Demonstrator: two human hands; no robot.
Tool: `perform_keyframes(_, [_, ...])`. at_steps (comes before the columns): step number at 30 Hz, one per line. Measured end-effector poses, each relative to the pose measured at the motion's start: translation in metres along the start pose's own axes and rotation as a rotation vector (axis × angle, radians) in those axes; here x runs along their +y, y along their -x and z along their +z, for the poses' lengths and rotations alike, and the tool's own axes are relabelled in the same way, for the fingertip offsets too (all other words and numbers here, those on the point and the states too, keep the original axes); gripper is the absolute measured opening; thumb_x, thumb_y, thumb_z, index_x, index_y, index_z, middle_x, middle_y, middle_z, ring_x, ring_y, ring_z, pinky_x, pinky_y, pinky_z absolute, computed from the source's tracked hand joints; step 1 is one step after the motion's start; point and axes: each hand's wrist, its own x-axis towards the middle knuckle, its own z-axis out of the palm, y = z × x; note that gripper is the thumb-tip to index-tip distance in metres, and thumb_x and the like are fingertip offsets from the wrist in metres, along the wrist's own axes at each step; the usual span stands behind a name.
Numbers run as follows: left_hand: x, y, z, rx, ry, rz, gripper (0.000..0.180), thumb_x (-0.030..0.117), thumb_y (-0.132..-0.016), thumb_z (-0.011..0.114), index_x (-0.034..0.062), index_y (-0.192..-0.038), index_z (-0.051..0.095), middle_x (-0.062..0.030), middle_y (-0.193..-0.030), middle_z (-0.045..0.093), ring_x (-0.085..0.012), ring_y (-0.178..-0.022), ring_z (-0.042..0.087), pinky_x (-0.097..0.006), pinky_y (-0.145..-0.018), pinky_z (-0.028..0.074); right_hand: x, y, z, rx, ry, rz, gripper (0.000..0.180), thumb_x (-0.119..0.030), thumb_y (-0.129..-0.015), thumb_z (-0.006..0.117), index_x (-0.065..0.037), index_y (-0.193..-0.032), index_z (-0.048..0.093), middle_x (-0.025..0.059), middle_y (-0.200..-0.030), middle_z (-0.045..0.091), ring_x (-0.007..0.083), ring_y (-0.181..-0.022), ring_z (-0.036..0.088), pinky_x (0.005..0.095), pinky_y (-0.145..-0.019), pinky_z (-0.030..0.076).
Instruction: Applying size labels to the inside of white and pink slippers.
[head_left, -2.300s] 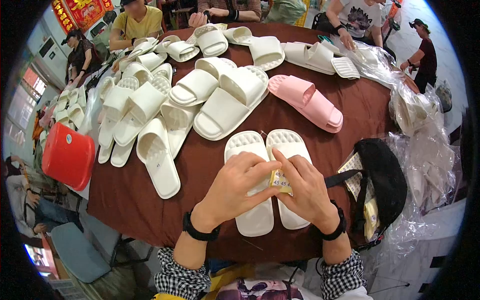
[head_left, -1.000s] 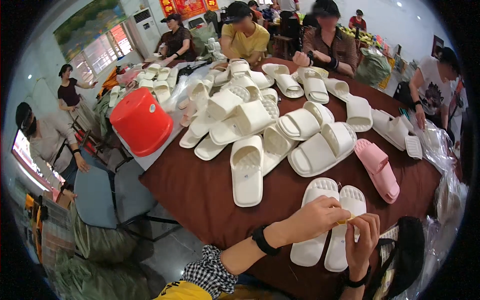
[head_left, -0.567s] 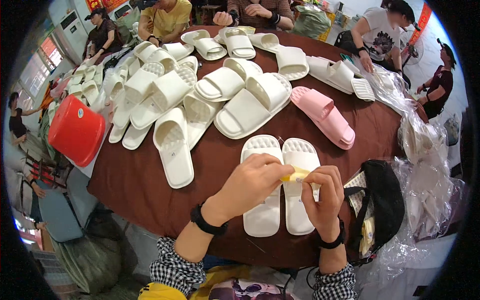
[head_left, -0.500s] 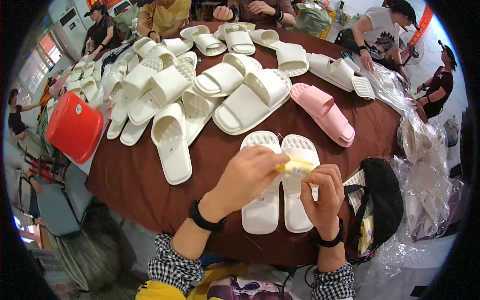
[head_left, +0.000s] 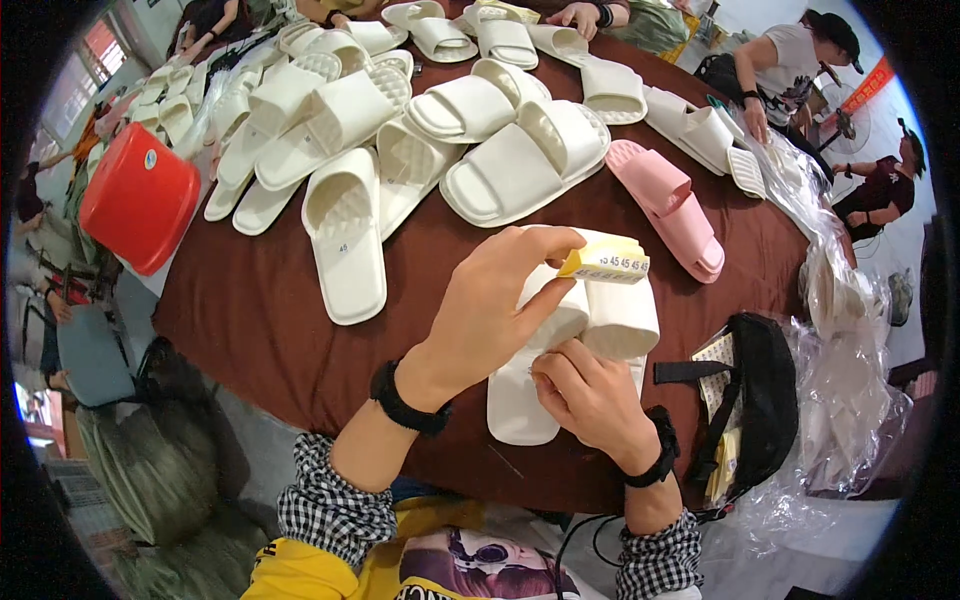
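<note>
Head view: near the front edge of the brown worktop (head_left: 260, 330), the left hand (head_left: 495, 315) has its grip pinched closed on a yellow sticker strip (head_left: 605, 265), raised above a pair of white slippers (head_left: 575, 345). The right hand (head_left: 590, 400) has its fingertips closed on something small against the near slipper's sole. A pink slipper (head_left: 668, 205) lies far right; a black pouch (head_left: 755, 400) lies near right, and a red bin (head_left: 140, 200) stands left.

You sit at a big round table (head_left: 300, 330) with a dark brown cloth. A red stool (head_left: 140, 205) stands at its left edge. Other people sit around the far side. Bright daylight comes through a window (head_left: 100, 45) at the upper left.
</note>
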Motion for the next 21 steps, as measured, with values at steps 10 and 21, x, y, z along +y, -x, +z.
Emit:
perform_keyframes(10, [-0.0048,0.0002,0.0012,0.031,0.006,0.059,0.041,-0.002,-0.083,0.073,0.004,-0.122,0.062,-0.0119,-0.107,0.068,-0.0251,-0.095,0.068,-0.035,-0.086,0.054,-0.0021,-0.0008,0.0018,-0.085,0.024,0.056,0.016,-0.006,-0.079,0.073,-0.006,-0.09,0.061,0.0056,-0.089,0.061,0.0223,-0.077,0.068,0.0339,-0.064,0.056])
perform_keyframes(21, [-0.0039,-0.0003,0.0014,0.009,-0.031,0.091,0.043,-0.001,-0.082,0.073,0.0065,-0.123,0.062,-0.0113,-0.105,0.068,-0.0283,-0.096,0.068,-0.039,-0.086,0.054,-0.001,-0.0034,-0.0025,-0.116,-0.002,0.026,0.013,-0.009,-0.08,0.073,-0.007,-0.09,0.063,0.0056,-0.088,0.058,0.023,-0.077,0.066,0.035,-0.065,0.056])
